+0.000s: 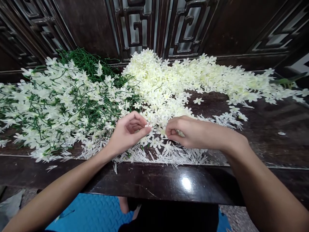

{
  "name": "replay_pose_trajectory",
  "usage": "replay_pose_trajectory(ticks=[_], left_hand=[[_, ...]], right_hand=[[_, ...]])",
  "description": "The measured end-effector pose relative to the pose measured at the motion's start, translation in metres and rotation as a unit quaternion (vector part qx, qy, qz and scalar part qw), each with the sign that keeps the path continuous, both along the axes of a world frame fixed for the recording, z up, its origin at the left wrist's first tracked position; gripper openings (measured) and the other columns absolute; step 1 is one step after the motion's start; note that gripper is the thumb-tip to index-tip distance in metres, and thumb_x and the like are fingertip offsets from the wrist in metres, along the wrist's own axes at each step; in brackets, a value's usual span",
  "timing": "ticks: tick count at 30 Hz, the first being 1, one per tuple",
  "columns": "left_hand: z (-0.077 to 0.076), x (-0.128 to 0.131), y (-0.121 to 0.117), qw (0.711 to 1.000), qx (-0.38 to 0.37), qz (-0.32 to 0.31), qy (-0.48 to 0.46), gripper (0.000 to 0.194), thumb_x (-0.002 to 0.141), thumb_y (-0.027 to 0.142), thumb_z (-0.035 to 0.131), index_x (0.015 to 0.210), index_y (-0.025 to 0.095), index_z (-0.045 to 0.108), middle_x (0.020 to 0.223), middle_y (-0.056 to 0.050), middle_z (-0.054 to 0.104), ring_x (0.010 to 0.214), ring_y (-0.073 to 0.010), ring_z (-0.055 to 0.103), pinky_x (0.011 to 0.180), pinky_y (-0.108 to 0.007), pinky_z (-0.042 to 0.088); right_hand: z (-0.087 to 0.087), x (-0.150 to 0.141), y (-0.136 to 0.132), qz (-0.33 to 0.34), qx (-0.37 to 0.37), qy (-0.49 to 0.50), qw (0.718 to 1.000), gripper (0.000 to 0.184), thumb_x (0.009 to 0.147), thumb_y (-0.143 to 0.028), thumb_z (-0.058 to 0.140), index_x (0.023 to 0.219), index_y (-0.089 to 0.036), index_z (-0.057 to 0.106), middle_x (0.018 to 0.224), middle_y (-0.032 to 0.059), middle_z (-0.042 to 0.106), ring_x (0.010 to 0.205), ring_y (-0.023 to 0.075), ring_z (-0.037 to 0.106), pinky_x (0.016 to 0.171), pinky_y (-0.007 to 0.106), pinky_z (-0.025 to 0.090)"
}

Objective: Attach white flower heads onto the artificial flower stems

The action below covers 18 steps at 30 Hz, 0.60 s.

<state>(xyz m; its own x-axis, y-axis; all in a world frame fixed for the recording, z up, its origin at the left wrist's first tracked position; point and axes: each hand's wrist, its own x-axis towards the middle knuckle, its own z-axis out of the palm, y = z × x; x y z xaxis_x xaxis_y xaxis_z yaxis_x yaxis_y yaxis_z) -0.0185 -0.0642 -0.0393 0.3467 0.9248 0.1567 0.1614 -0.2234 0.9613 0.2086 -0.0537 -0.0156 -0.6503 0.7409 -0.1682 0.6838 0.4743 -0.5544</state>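
Observation:
My left hand (131, 130) pinches a small white artificial flower (148, 125) between thumb and fingertips, just above the front of the pile. To its right, my right hand (180, 129) has its fingers curled together; what they hold, if anything, is hidden. Under and behind both hands lies a heap of loose cream-white flower heads (166, 90). Left of them spreads a pile of white flowers on green stems (60, 103). Thin white slivers (185, 154), perhaps stamens, are strewn along the front below my hands.
Everything lies on a dark, glossy wooden bench (272, 135) with a carved lattice back (137, 25). Bare green stems (79, 61) are bunched at the back left. One loose flower (198, 101) sits apart. A blue mat (91, 212) covers the floor below.

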Motion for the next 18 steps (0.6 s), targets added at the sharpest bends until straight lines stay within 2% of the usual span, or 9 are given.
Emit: replay_pose_trajectory(ticks=[3, 5, 9, 14, 18], left_hand=[[0.0, 0.0, -0.001, 1.0, -0.02, -0.018, -0.007, 0.012, 0.078, 0.016, 0.067, 0.088, 0.018, 0.062, 0.081, -0.004, 0.066, 0.073, -0.0144, 0.065, 0.068, -0.028, 0.06], [0.0, -0.001, -0.001, 0.999, -0.031, -0.029, -0.01, 0.013, 0.079, 0.015, 0.066, 0.091, 0.018, 0.063, 0.084, -0.004, 0.066, 0.077, -0.0147, 0.065, 0.073, -0.029, 0.06], [0.003, -0.002, -0.002, 0.999, -0.043, -0.03, -0.011, 0.014, 0.08, 0.016, 0.066, 0.094, 0.016, 0.064, 0.09, -0.004, 0.066, 0.083, -0.0138, 0.065, 0.08, -0.028, 0.058], [0.003, -0.001, -0.003, 0.998, -0.057, -0.033, -0.019, 0.015, 0.079, 0.013, 0.067, 0.094, 0.016, 0.067, 0.091, -0.003, 0.068, 0.08, -0.0119, 0.066, 0.076, -0.024, 0.057], [0.0, 0.0, -0.003, 0.995, -0.076, -0.042, -0.049, 0.021, 0.076, 0.014, 0.07, 0.097, 0.015, 0.067, 0.098, -0.005, 0.069, 0.08, -0.0129, 0.067, 0.077, -0.026, 0.058]], right_hand=[[0.008, 0.002, 0.002, 0.013, -0.013, 0.003, 1.0, 0.013, 0.087, -0.023, 0.051, 0.084, -0.018, 0.062, 0.081, 0.0042, 0.064, 0.072, 0.0168, 0.058, 0.065, 0.031, 0.043], [0.014, 0.003, 0.004, -0.007, -0.017, 0.024, 1.0, 0.017, 0.089, -0.028, 0.05, 0.089, -0.018, 0.064, 0.082, 0.0042, 0.066, 0.067, 0.0157, 0.058, 0.063, 0.03, 0.044], [0.019, 0.003, 0.007, -0.031, -0.002, 0.072, 0.997, 0.018, 0.087, -0.033, 0.056, 0.095, -0.019, 0.065, 0.085, 0.004, 0.067, 0.071, 0.0167, 0.06, 0.063, 0.031, 0.047], [0.02, -0.002, 0.005, -0.022, -0.001, 0.144, 0.989, 0.013, 0.085, -0.027, 0.059, 0.091, -0.02, 0.068, 0.088, 0.0032, 0.068, 0.076, 0.0167, 0.062, 0.067, 0.032, 0.051], [0.019, -0.009, 0.001, -0.033, -0.024, 0.192, 0.98, 0.006, 0.08, -0.019, 0.061, 0.082, -0.018, 0.066, 0.081, 0.0019, 0.068, 0.073, 0.0156, 0.063, 0.067, 0.03, 0.053]])
